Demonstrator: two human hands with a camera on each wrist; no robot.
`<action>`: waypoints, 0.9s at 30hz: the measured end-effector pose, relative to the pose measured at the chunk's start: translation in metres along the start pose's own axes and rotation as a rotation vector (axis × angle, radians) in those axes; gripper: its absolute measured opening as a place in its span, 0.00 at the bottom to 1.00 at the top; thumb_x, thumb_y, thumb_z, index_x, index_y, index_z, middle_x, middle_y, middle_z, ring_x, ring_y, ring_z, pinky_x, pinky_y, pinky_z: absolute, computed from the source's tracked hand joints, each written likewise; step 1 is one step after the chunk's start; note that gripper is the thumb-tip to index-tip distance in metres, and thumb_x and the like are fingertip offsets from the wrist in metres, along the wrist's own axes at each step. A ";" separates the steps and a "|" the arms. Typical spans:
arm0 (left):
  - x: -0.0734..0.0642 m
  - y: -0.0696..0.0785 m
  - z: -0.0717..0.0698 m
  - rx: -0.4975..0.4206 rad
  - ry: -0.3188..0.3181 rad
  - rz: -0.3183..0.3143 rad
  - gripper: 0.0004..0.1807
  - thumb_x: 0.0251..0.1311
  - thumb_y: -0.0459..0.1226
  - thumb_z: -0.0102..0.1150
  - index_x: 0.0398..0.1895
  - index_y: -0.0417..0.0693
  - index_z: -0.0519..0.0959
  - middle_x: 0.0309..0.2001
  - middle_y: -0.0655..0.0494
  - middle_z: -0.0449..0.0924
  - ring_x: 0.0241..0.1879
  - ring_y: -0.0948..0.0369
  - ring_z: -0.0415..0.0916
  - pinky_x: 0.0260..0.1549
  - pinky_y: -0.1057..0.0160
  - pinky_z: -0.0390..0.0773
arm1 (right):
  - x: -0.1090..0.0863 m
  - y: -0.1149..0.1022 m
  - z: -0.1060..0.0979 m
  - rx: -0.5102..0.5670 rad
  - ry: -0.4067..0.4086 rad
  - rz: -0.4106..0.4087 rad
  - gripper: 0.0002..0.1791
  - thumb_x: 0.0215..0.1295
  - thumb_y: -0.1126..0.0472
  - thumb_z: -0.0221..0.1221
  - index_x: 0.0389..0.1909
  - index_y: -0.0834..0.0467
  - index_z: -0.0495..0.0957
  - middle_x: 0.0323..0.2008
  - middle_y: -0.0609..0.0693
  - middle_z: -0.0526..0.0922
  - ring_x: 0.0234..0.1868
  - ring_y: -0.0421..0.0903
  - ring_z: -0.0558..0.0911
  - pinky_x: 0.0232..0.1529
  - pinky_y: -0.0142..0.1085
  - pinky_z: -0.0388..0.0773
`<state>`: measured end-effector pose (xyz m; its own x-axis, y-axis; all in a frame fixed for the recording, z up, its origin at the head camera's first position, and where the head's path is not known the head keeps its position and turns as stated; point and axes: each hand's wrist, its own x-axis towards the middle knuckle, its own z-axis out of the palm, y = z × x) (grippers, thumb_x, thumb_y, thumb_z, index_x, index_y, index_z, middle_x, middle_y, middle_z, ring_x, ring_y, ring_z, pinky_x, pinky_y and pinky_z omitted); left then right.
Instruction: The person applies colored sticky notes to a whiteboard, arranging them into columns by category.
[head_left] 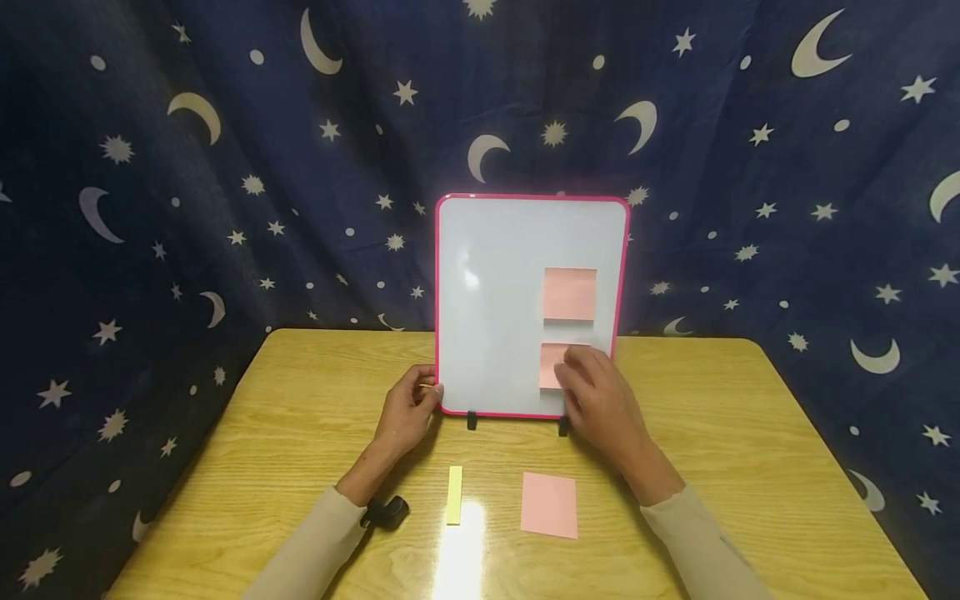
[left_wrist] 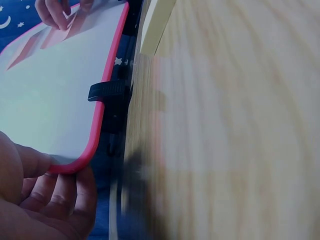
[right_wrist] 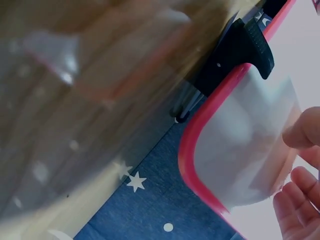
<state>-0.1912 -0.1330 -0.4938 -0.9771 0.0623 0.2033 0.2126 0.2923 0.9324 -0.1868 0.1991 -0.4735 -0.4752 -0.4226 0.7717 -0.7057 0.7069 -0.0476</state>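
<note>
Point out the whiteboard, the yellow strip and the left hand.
Whiteboard point(head_left: 497, 310), head view, bare white face.
Yellow strip point(head_left: 454, 496), head view, middle of its upper face.
Left hand point(head_left: 405, 416), head view, middle of the hand.

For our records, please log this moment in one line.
left grip: holds whiteboard corner; right grip: at lower pink note; upper pink note: on whiteboard; pink square, yellow pad: on table

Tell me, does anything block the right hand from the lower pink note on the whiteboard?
Nothing visible does: the right hand is right at the lower pink note on the whiteboard, with no object between them.
</note>
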 end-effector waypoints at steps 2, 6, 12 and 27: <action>0.000 0.000 0.000 0.001 -0.002 0.000 0.16 0.73 0.27 0.59 0.62 0.36 0.78 0.50 0.42 0.81 0.45 0.50 0.85 0.41 0.70 0.82 | -0.003 0.000 -0.002 -0.004 -0.019 -0.001 0.16 0.58 0.72 0.64 0.49 0.66 0.85 0.52 0.63 0.81 0.56 0.63 0.78 0.64 0.51 0.74; 0.000 0.000 0.000 0.002 -0.003 0.001 0.16 0.73 0.27 0.59 0.62 0.36 0.78 0.50 0.42 0.81 0.45 0.50 0.85 0.41 0.70 0.82 | -0.008 -0.001 -0.007 -0.031 -0.070 0.009 0.21 0.59 0.71 0.62 0.55 0.65 0.85 0.57 0.64 0.79 0.60 0.63 0.77 0.68 0.49 0.71; 0.000 0.001 0.000 -0.001 -0.005 -0.005 0.16 0.73 0.27 0.59 0.61 0.36 0.78 0.50 0.42 0.81 0.45 0.50 0.85 0.40 0.70 0.81 | -0.014 -0.005 -0.014 -0.081 -0.199 0.052 0.29 0.64 0.65 0.60 0.67 0.66 0.78 0.67 0.64 0.75 0.70 0.62 0.72 0.77 0.49 0.61; -0.001 0.001 -0.001 -0.019 0.006 -0.011 0.18 0.70 0.25 0.60 0.62 0.36 0.79 0.51 0.41 0.82 0.45 0.47 0.85 0.38 0.72 0.79 | -0.033 -0.011 -0.022 -0.146 -0.351 0.053 0.41 0.59 0.61 0.62 0.77 0.65 0.68 0.78 0.64 0.64 0.80 0.65 0.60 0.78 0.58 0.58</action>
<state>-0.1897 -0.1333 -0.4927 -0.9794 0.0537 0.1945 0.2017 0.2746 0.9402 -0.1519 0.2176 -0.4846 -0.6779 -0.5343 0.5050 -0.6052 0.7955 0.0292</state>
